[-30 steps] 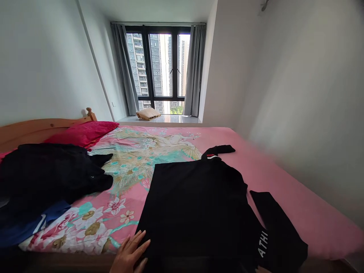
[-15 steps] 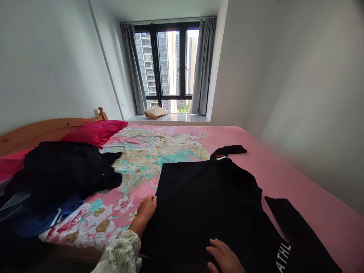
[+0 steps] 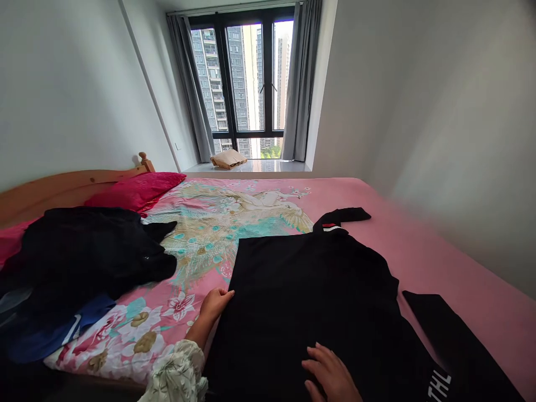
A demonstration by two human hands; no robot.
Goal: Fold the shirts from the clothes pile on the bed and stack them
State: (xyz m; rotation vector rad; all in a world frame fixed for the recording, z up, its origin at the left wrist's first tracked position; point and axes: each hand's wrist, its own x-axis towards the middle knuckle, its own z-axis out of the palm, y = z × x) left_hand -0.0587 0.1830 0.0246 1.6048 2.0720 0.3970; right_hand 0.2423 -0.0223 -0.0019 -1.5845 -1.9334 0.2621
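A black garment (image 3: pixel 318 290) is laid out flat across the lower centre and lower right of the frame, on the pink flowered bed (image 3: pixel 419 245), with its collar end (image 3: pixel 341 218) turned toward the window (image 3: pixel 247 84) at the top and one sleeve (image 3: pixel 456 346) lying apart at the lower right. It appears to have been spread this way so that the cloth lies smooth and its edges can be reached from the near side. The left hand (image 3: pixel 214 304), coming out of a flowered cuff (image 3: pixel 176 379) at the lower centre left, is set against the garment's left edge. Its grip is loosely curled there with the fingertips touching the cloth, but whether the edge is pinched or merely touched cannot be told, since the underside of the fingers is hidden. The right hand (image 3: pixel 330 377) is pressed palm down on the body of the garment at the bottom centre. Its grip is fully spread and nothing is held in it; by the look of it, the cloth is being pinned flat under it. A heap of dark clothes (image 3: pixel 84 257) is left well apart at the middle left, over a blue piece (image 3: pixel 50 335) and near a red pillow (image 3: pixel 138 190) and the wooden headboard (image 3: pixel 62 187). A beige bundle (image 3: pixel 228 159) is seen on the sill below the window.
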